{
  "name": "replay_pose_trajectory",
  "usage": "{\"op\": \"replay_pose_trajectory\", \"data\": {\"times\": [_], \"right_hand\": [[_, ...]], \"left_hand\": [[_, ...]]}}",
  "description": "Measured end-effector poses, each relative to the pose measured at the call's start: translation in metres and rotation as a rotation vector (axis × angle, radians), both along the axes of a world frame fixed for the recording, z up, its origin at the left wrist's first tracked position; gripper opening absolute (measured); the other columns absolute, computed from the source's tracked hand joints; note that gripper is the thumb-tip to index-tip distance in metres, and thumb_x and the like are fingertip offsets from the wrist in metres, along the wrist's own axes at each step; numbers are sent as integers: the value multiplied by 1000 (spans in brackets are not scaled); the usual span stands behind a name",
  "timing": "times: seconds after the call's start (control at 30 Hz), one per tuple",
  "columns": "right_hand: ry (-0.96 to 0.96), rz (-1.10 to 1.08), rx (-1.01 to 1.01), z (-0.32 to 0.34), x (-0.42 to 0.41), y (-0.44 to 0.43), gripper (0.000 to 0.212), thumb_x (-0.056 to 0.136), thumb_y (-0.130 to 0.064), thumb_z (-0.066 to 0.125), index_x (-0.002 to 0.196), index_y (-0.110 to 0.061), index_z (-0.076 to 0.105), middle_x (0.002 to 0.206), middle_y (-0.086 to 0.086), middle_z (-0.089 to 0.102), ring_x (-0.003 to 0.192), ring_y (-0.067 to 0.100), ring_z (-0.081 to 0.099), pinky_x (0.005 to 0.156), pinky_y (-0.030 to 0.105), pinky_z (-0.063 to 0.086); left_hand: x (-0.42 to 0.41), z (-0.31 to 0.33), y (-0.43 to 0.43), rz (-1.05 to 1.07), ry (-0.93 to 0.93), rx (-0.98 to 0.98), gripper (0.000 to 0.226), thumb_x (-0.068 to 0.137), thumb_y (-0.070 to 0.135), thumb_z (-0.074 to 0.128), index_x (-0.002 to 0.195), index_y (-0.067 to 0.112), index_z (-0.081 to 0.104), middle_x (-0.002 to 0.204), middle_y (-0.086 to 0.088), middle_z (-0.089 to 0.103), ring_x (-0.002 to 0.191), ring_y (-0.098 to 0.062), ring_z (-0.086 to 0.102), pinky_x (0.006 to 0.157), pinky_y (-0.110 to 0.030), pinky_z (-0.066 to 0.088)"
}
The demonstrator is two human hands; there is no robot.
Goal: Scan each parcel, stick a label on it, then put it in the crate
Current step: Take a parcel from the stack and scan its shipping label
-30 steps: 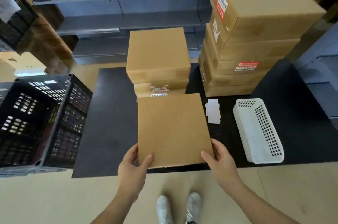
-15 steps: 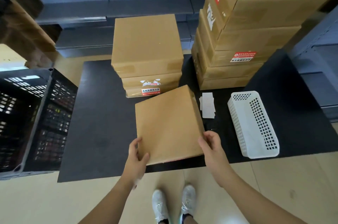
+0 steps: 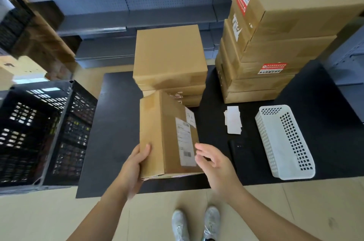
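View from above a black table (image 3: 118, 142), looking down at a person's two bare forearms; the left hand (image 3: 137, 164) grips a flat cardboard parcel (image 3: 157, 132) at its near left corner, thumb curled over the upper face and fingers hidden underneath; the parcel is tilted up on its left side, held over the table's near edge at centre; a long white printed label (image 3: 185, 140) with a barcode at its near end runs along the parcel's right side, and a small white sticker (image 3: 190, 117) sits at its far end; the right hand (image 3: 214, 162) is motion-blurred, holding nothing, fingers spread and relaxed just beside the parcel's right edge, and I cannot tell whether they touch it; to the left, beside the table, stands a black plastic crate (image 3: 49, 132) with slotted walls; behind the parcel is a stack of similar flat boxes (image 3: 170, 57), and to the right a taller stack of boxes (image 3: 275, 43) with red-and-white stickers; on the table to the right lie loose white labels (image 3: 233, 120), a dark flat device (image 3: 240, 154) nearer the person, and a white perforated basket (image 3: 285, 142); grey shelving (image 3: 157, 4) with small boxes lines the back; pale shoes (image 3: 195, 223) show on the floor below.
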State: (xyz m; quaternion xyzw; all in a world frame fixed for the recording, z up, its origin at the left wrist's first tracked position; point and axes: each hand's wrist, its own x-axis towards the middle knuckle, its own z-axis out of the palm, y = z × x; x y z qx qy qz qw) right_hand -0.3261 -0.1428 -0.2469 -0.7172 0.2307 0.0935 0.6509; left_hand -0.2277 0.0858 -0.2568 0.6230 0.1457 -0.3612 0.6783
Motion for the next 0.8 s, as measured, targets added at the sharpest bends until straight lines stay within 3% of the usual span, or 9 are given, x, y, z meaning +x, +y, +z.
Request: {"op": "replay_pose_trajectory", "data": {"times": [0.07,0.1,0.17,0.23,0.3,0.37,0.47,0.63,0.8], "right_hand": [[143,-41,-112,-28,3,-9,32,101,-39,61,131,-43,55,138,-18,58,133,4,52,103,22,43],[227,-30,-146,-40,4,-12,46,99,-46,61,143,-38,50,146,-13,53,138,9,48,106,26,42],[371,11,-146,-63,7,-13,75,94,-57,61,158,-31,32,158,-5,42,142,17,44,112,34,40],[432,54,-135,-74,11,-9,87,92,-61,62,162,-28,22,153,-5,47,136,17,49,109,33,41],[425,99,-172,-80,12,-3,80,93,-57,62,159,-25,30,129,-10,62,118,11,59,102,30,46],[416,84,-226,-86,9,-1,67,93,-54,64,150,-24,44,116,-13,68,106,7,64,95,29,51],[445,36,-267,-91,-1,-7,67,88,-54,68,143,-21,49,116,-11,69,103,9,66,88,26,52],[448,-53,-346,-92,-12,-26,68,88,-54,71,143,-20,50,122,-9,68,105,12,64,87,26,49],[376,-244,-465,-98,-29,-59,53,98,-48,61,141,-18,55,127,1,66,114,18,61,94,31,47]], "left_hand": [[5,-11,27,58,18,2,41,99,42,51,135,23,57,131,-7,67,120,-30,64,97,-49,50],[7,-20,38,82,31,37,39,102,42,45,134,24,59,132,-7,67,121,-29,63,96,-49,50],[7,-36,54,69,56,108,49,101,59,36,130,31,63,131,-4,68,120,-27,63,96,-52,50],[5,-47,59,27,83,153,66,89,79,39,132,34,61,127,1,70,118,-24,65,94,-53,53],[2,-57,57,-23,80,187,69,82,78,54,136,34,55,126,6,70,115,-19,68,89,-47,57],[2,-65,49,-40,76,191,60,88,68,58,138,36,53,125,9,71,113,-16,68,95,-46,54],[3,-75,31,-19,71,260,52,93,64,54,137,36,56,123,11,71,113,-13,67,105,-42,47],[-2,-78,-14,-27,-86,444,28,104,46,42,123,31,56,107,19,63,97,-1,58,76,-24,45],[-3,-83,-25,-21,-187,581,43,102,45,49,136,20,53,110,13,62,97,-8,59,81,-29,43]]}}
